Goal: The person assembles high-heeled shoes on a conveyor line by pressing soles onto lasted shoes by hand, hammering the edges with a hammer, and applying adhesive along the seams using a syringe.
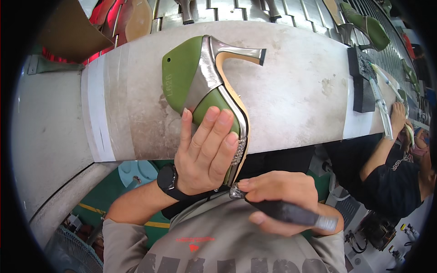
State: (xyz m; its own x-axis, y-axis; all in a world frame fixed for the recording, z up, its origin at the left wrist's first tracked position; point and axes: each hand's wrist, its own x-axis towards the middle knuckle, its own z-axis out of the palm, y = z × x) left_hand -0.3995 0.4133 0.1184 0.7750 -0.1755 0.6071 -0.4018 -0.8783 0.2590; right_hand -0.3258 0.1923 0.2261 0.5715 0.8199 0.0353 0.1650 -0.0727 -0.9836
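A silver high-heeled shoe [208,75] with a tan sole edge lies on its side around a green shoe last [182,73], toe toward me and heel pointing right. A glittery strap [238,152] crosses its front. My left hand [202,152] holds the shoe, fingers over its side and thumb hidden. Close to the toe, my right hand [284,195] is closed round a dark-handled tool [291,214] with a pale, metallic-looking end. A small shiny piece [236,191] shows by my right fingertips; whether it belongs to the tool I cannot tell.
The shoe rests on a worn pale bench [291,86]. Black blocks [363,93] and thin white tools lie at its right end, near a co-worker's hand [398,118]. Beyond runs a slatted metal conveyor [218,14] carrying other shoes. A blue fan [75,250] stands lower left.
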